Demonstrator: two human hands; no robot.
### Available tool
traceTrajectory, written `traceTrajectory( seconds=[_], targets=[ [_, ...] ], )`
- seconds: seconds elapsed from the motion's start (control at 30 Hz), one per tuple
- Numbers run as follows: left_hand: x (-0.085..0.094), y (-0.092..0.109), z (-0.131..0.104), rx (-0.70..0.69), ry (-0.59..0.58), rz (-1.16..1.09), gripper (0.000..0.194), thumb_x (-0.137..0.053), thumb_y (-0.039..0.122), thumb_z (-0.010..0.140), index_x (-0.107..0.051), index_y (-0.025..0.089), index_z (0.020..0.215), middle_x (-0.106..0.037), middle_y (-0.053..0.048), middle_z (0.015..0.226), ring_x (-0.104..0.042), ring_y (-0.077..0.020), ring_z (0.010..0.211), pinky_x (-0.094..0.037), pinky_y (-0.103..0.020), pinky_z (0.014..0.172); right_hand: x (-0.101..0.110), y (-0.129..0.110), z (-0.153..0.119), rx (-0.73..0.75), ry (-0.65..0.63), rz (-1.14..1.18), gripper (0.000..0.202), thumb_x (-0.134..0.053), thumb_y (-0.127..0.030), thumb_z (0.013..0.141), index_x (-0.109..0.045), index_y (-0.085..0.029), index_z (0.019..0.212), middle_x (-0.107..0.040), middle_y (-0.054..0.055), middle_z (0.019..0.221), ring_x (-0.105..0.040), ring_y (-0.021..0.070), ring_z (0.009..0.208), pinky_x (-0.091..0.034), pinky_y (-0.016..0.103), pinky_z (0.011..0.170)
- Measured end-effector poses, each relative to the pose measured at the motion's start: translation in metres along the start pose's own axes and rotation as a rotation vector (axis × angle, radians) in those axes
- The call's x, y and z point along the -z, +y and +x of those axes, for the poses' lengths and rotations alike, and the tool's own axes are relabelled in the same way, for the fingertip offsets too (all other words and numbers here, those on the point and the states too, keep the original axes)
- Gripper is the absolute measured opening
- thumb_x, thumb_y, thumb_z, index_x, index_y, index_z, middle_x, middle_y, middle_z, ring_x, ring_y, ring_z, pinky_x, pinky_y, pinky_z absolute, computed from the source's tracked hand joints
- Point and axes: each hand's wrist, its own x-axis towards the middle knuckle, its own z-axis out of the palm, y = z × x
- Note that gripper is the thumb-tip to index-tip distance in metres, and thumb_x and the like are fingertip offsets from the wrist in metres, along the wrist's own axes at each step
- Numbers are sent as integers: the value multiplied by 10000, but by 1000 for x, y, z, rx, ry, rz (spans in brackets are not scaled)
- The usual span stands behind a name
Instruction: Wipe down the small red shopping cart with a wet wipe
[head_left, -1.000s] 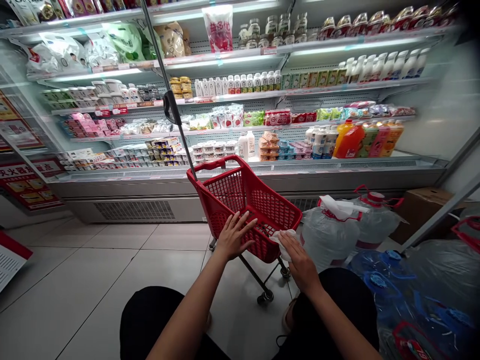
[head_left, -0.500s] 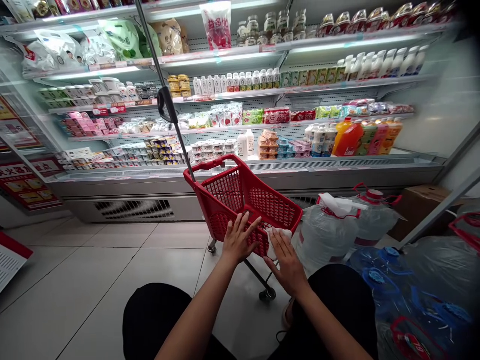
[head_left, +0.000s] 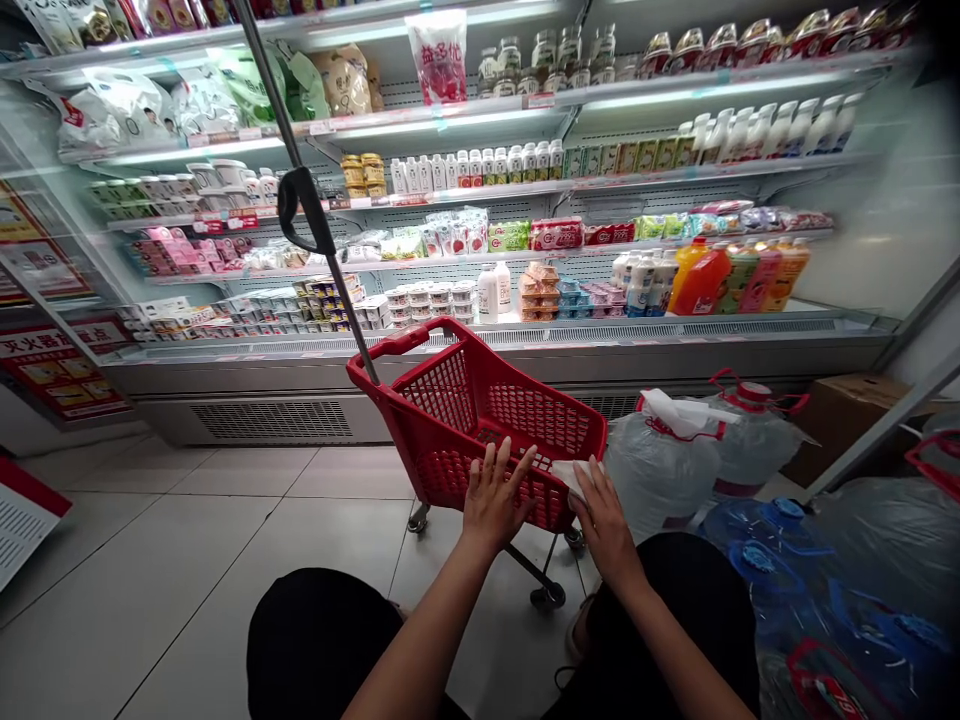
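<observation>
In the head view a red plastic shopping cart with lattice sides stands in front of me, its inside showing nothing held. My left hand lies against its near side with fingers spread, and nothing is in it. Over the right end of the rim, my right hand presses a white cloth, its fingers close together; part of the cloth is hidden beneath them. A grey pole with a black loop handle rises from the cart's left end.
Behind the cart runs a chilled display case with shelves of yogurt, bottles and bags. Large clear water jugs and blue-capped jugs crowd my right side. A brown carton sits behind them. Pale floor tiles extend to the left.
The cart has turned slightly, its pole end swinging left. Both hands have shifted a little right, and the right hand with the cloth now sits at the corner of the rim.
</observation>
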Motion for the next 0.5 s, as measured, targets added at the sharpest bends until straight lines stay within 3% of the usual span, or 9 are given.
traceTrajectory(
  seconds=[0.13, 0.23, 0.37, 0.5],
  targets=[
    [-3, 3, -3, 26, -4, -6, 960, -660, 538, 940, -53, 401, 1671, -233, -71, 1734, -265, -374, 1563, -340, -558, 1193, 15, 0, -2, 89, -10, 76, 524, -320, -321, 1106, -353, -312, 1629, -405, 43, 1664, -288, 261, 1576, -338, 547, 1261],
    [-6, 6, -3, 35, -8, -13, 985, -687, 507, 926, -56, 393, 1674, -229, -81, 1734, -264, -385, 1561, -342, -562, 1195, 26, -9, 2, 52, 13, 136, 499, -329, -344, 1105, -433, -309, 1591, -503, 38, 1599, -399, 249, 1525, -368, 521, 1252],
    [-8, 10, -1, 40, -10, -37, 1004, -701, 503, 912, -65, 374, 1678, -215, -90, 1736, -245, -410, 1562, -340, -570, 1198, 26, -16, 11, -67, 151, 159, 498, -325, -391, 1109, -443, -301, 1585, -517, 44, 1588, -450, 254, 1494, -411, 509, 1223],
    [-8, 14, 2, 39, -8, -63, 1009, -701, 477, 906, -64, 362, 1681, -187, -67, 1747, -227, -414, 1563, -333, -580, 1204, 10, -14, 15, 33, 39, 61, 507, -331, -370, 1111, -415, -271, 1601, -471, 53, 1622, -369, 256, 1541, -356, 534, 1254]
  ],
)
